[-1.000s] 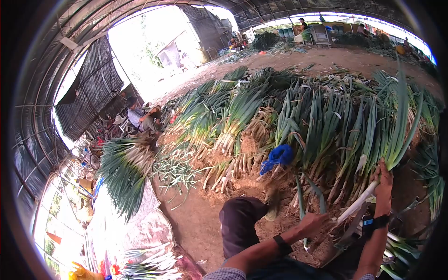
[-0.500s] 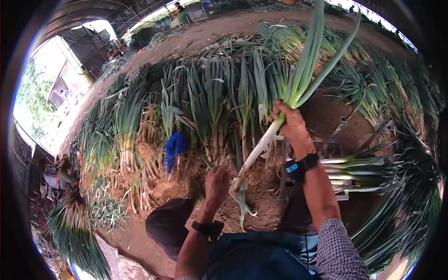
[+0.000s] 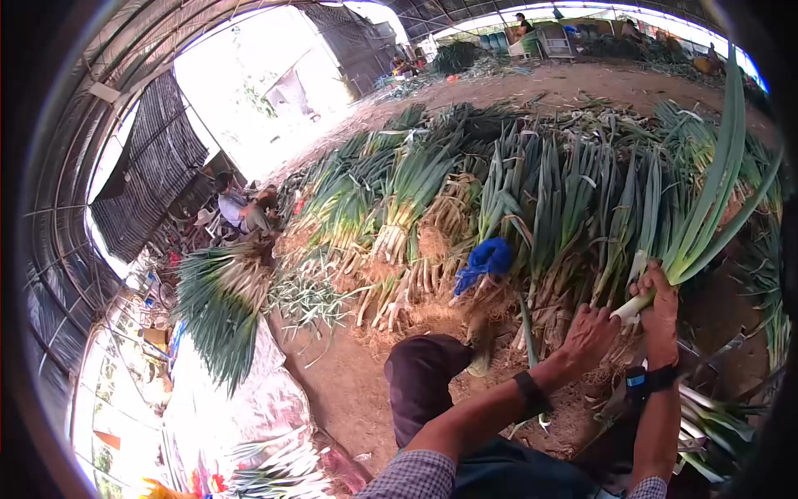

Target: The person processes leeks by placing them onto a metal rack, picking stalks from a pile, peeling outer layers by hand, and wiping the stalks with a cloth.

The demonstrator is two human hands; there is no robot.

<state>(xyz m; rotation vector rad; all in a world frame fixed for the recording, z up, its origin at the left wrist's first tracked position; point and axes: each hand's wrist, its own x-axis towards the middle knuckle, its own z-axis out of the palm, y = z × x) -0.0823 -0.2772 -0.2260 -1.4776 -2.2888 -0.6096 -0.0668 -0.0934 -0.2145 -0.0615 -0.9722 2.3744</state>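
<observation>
My right hand [image 3: 658, 301] is closed round a large green onion [image 3: 716, 195], just where its white stalk turns into green leaves. The leaves rise up and to the right. My left hand [image 3: 588, 337] has its fingers curled at the lower white stalk, and the stalk's root end is hidden behind it. Below that hand a loose green leaf [image 3: 528, 331] hangs down toward the ground. Ahead lies a long row of green onions [image 3: 573, 195], roots toward me, with a bunched blue cloth or net [image 3: 485, 264] on them.
More green onions [image 3: 694, 428] lie at my lower right. A big bundle [image 3: 224, 299] rests at the left beside a pale sheet [image 3: 249, 399]. Farther off, a person [image 3: 237, 208] sits at the left, and another person [image 3: 522, 29] is at the back.
My view has swung left, so everything appears farther right. My left hand has come up to the stalk, close to my right hand, which keeps hold of the green onion.
</observation>
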